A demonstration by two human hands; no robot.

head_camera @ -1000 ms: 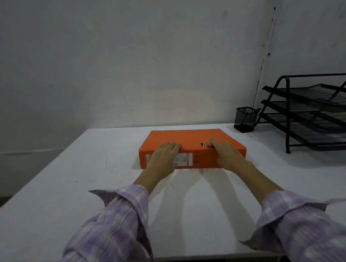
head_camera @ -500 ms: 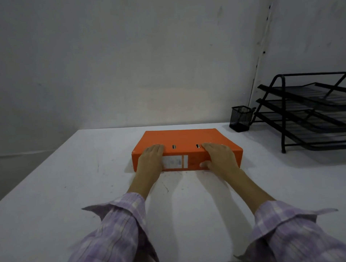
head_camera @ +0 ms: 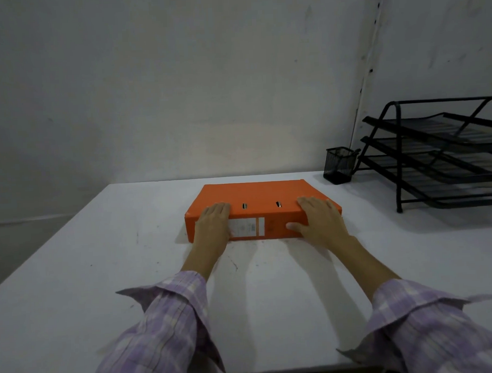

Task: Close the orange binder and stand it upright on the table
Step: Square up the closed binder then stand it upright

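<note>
While the closed orange binder [head_camera: 256,194] lay flat on the table [head_camera: 102,277], our left hand [head_camera: 212,224] and right hand [head_camera: 319,222] rested flat on its near edge, and we thought it stiff and heavy, best held at both ends.

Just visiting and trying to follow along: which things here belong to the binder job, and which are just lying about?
Part of the job: orange binder, closed, lying flat; left hand and right hand, resting on its near edge; white table.

Just lying about: black mesh cup and black tray rack, far right, apart from the binder.
</note>
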